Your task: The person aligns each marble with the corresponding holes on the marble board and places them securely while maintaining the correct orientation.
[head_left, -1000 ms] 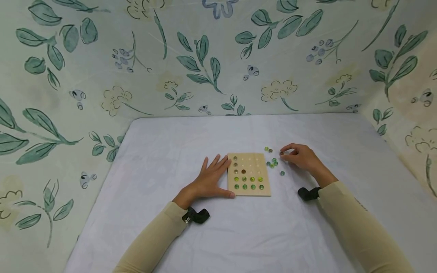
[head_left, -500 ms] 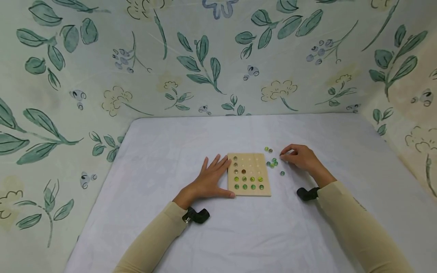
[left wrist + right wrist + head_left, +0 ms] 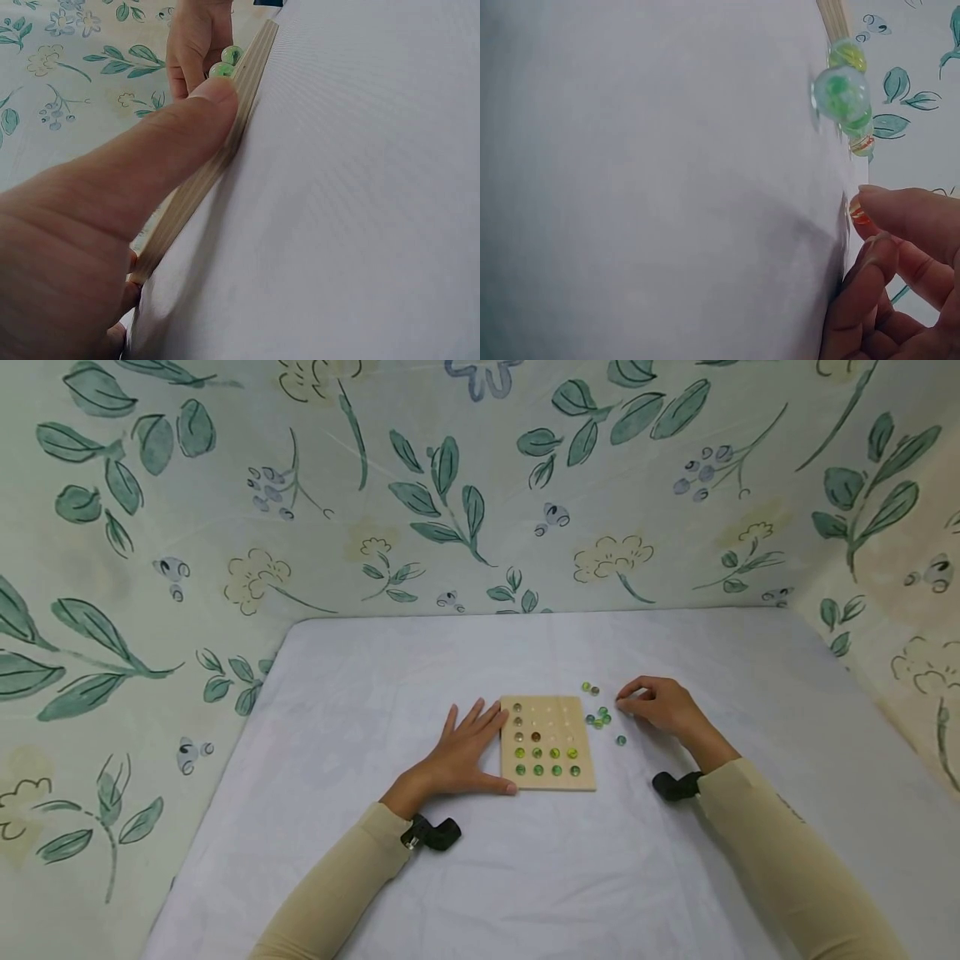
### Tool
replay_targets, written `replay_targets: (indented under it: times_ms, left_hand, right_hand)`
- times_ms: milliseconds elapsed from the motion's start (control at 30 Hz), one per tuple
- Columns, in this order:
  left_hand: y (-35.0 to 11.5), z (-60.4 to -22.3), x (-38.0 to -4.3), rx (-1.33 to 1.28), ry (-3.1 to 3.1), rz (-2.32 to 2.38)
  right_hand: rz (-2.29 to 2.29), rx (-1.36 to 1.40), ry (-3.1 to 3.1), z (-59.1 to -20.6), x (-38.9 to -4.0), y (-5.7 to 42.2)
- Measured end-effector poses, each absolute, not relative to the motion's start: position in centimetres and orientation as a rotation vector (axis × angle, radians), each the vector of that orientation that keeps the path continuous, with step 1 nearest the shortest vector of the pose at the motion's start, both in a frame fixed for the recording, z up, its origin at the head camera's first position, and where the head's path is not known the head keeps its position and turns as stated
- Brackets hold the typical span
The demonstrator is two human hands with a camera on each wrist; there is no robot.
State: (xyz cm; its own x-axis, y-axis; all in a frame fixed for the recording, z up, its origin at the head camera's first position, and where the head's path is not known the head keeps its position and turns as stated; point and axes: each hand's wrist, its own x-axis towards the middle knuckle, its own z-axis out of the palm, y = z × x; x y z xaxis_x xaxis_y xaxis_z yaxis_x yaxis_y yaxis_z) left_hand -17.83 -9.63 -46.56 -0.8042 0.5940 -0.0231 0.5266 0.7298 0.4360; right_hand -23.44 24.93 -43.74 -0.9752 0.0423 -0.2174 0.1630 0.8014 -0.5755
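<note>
A square wooden board (image 3: 547, 782) with rows of round hollows lies on the white cloth. Two full rows of green and yellow-green marbles fill its near side; clear and brown ones sit further back. My left hand (image 3: 459, 760) rests along the board's left edge, fingers spread, its thumb (image 3: 214, 94) at the near left corner. Right of the board, my right hand (image 3: 666, 706) pinches a marble (image 3: 859, 213) with red-orange streaks between thumb and forefinger, low over the cloth. In the head view the fingertips hide this marble.
Several loose green marbles (image 3: 598, 720) lie between the board and my right hand. Two more marbles (image 3: 590, 688) are just behind them, and a single marble (image 3: 621, 741) lies nearer. Floral fabric (image 3: 450, 485) rises behind the table (image 3: 390, 668).
Both hands stay almost where they were. The marble at my right fingertips, visible in the head view a second ago, is now hidden there by the fingers.
</note>
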Motion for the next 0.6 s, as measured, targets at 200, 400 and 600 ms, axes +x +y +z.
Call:
replay_targets:
  times_ms: [200,400,600]
  left_hand:
    - [-9.66,-46.37,-17.79,0.903,2.772,0.631]
    - [-9.67,-46.43,-17.92,0.901,2.776,0.629]
    - [-9.65,-46.47,-17.78,0.888,2.757,0.633]
  right_hand:
    - [-0.937,0.163,2.797,-43.71,-23.42,24.86]
    - [-0.952,0.160,2.807,-43.30,-23.25,24.72]
    - [-0.995,0.130,2.813,-43.29,-23.08,24.89]
